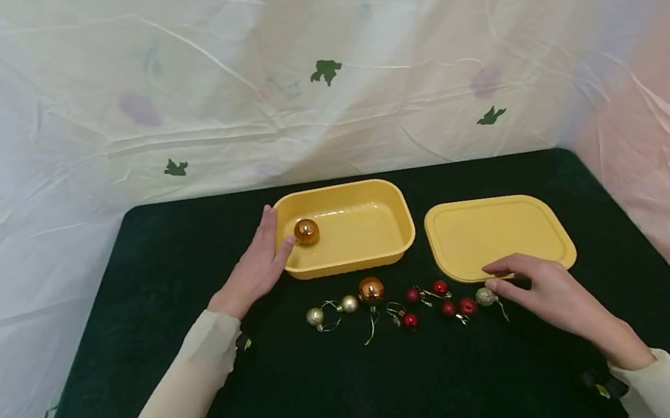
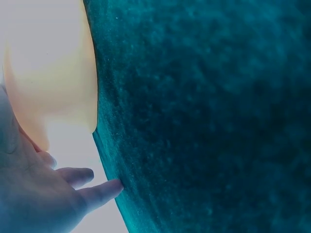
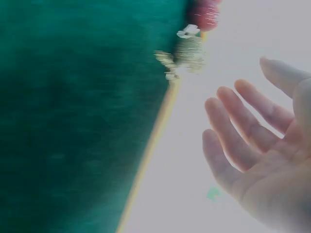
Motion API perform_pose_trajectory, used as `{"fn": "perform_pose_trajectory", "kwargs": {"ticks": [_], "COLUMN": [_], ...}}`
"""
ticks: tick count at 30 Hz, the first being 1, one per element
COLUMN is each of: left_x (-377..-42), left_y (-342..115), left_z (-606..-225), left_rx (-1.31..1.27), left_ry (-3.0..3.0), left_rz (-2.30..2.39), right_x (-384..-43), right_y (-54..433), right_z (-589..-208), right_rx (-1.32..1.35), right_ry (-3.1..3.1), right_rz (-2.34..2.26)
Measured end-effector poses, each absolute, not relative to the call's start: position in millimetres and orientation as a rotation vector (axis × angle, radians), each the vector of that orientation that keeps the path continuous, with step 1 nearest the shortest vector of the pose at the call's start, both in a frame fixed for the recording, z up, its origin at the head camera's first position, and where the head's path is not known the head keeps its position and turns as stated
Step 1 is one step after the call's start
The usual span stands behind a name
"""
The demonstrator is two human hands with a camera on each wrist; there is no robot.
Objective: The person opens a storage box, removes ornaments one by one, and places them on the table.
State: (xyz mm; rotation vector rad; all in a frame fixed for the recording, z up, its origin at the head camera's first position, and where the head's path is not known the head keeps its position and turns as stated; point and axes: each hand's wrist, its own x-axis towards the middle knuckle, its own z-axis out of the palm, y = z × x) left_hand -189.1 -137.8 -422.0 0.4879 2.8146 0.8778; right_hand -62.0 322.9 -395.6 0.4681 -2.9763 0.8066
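My left hand (image 1: 252, 261) lies against the left side of a yellow plastic box (image 1: 356, 263), fingers straight and thumb over its rim. Inside the box sits one shiny copper-gold bauble (image 1: 306, 231). In the left wrist view the box wall (image 2: 53, 73) stands beside the fingers. My right hand (image 1: 545, 289) hovers near a glittery pale-gold bauble (image 1: 486, 296), fingers loosely bent and spread. In the right wrist view this pale-gold bauble (image 3: 189, 54) is blurred and apart from the fingertips; nothing shows in the palm.
A yellow lid (image 1: 497, 231) lies flat right of the box. In front lie a copper-gold bauble (image 1: 371, 290), two pale-gold baubles (image 1: 315, 317) and several small red baubles (image 1: 468, 305) with strings. Dark green cloth (image 1: 362, 393) covers the table; a patterned curtain (image 1: 321, 117) hangs behind.
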Motion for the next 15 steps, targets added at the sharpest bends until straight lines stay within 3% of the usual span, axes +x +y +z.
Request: {"fn": "perform_pose_trajectory", "kwargs": {"ticks": [15], "left_x": [-189.1], "left_y": [-139.7], "left_z": [-422.0], "left_rx": [0.465], "left_ry": [2.821], "left_rz": [0.850], "right_x": [-100.1], "right_y": [279.9], "right_z": [-364.5], "right_rx": [0.550], "right_ry": [-2.844], "right_rz": [0.922]}}
